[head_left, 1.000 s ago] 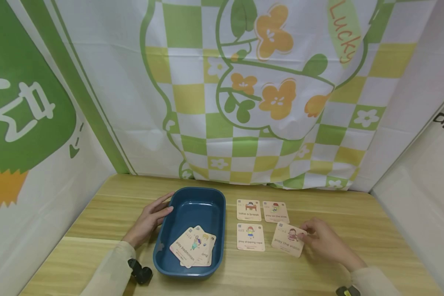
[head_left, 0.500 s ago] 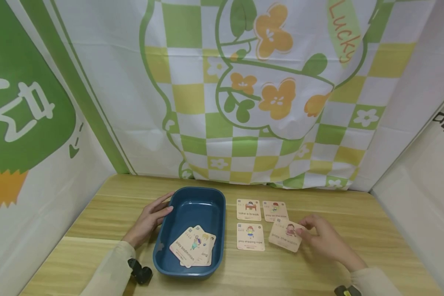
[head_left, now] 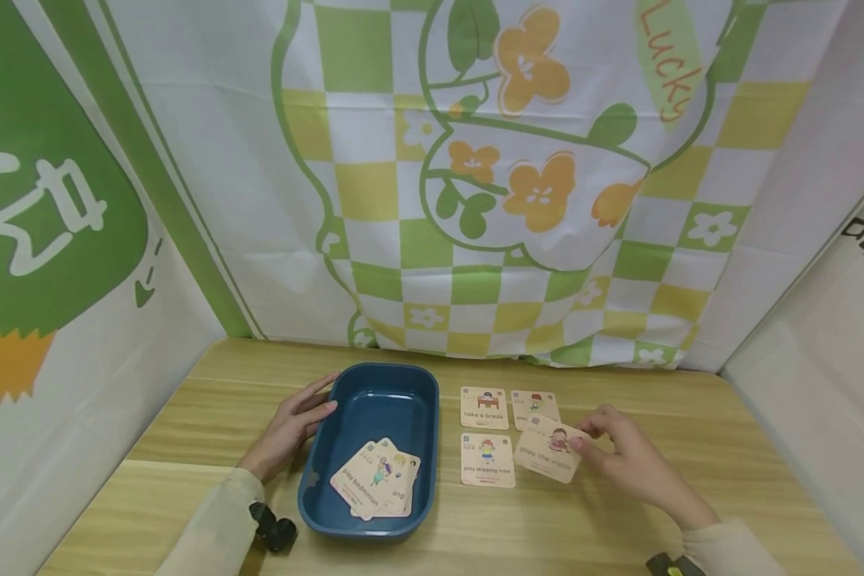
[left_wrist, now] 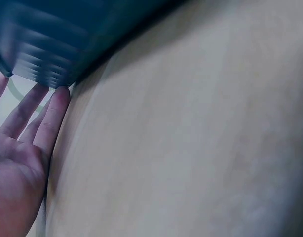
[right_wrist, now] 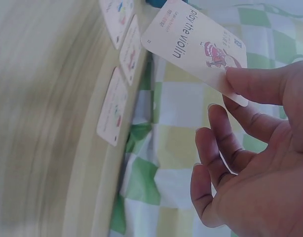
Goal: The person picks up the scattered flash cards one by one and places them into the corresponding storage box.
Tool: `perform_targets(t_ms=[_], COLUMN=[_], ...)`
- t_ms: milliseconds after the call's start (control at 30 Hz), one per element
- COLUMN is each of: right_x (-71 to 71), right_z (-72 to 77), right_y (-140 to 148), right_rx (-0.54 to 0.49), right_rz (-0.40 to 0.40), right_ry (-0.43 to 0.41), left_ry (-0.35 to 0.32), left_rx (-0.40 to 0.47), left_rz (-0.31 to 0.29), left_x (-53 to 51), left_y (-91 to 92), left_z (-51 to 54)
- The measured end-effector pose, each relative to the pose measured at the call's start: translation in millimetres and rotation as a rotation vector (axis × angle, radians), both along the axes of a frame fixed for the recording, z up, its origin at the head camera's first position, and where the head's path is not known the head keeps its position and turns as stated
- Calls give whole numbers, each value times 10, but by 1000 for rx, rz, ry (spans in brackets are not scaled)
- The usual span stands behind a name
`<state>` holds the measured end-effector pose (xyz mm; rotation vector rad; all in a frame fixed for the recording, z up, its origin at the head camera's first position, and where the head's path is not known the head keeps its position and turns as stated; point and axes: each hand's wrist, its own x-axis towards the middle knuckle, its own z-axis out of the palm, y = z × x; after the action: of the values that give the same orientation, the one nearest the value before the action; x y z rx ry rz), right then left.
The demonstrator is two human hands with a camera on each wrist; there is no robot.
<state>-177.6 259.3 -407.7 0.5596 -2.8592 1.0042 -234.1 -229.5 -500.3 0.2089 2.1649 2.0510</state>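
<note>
Between thumb and forefinger, my right hand (head_left: 626, 456) pinches a card (head_left: 547, 450) reading "play the violin" by its right edge. The right wrist view shows this card (right_wrist: 198, 49) raised and tilted off the table. It overlaps the lower part of the "play on the slide" card (head_left: 535, 402). The "take a break" card (head_left: 484, 409) and the "play skipping rope" card (head_left: 487, 460) lie flat to the left. My left hand (head_left: 288, 432) touches the left side of a blue tray (head_left: 353, 380); in the left wrist view its straight fingers (left_wrist: 52, 121) meet the tray's wall.
Inside the tray lies a loose stack of cards (head_left: 374, 480), "play badminton" on top. A light wooden table (head_left: 655, 528) carries everything. A checkered cloth with flowers (head_left: 475, 240) hangs at the table's back edge, and white printed sheets stand at both sides.
My right hand has moved the violin card left and slightly away from me, so it now covers part of the slide card. The left hand and tray have stayed put.
</note>
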Motion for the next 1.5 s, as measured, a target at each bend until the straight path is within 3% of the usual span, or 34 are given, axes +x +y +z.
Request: perform_targets(t_ms=[400, 1067, 1500], right_x=[61, 96, 38], right_z=[102, 192, 172], right_y=[-125, -441, -753], right_rx=[-17, -105, -152], right_rz=[44, 87, 177], right_ry=[75, 86, 74], left_ry=[-1, -9, -8], left_rx=[3, 8, 6], left_rz=[5, 7, 4], left_x=[-17, -5, -3], left_y=[0, -1, -5], left_z=[-15, -9, -11])
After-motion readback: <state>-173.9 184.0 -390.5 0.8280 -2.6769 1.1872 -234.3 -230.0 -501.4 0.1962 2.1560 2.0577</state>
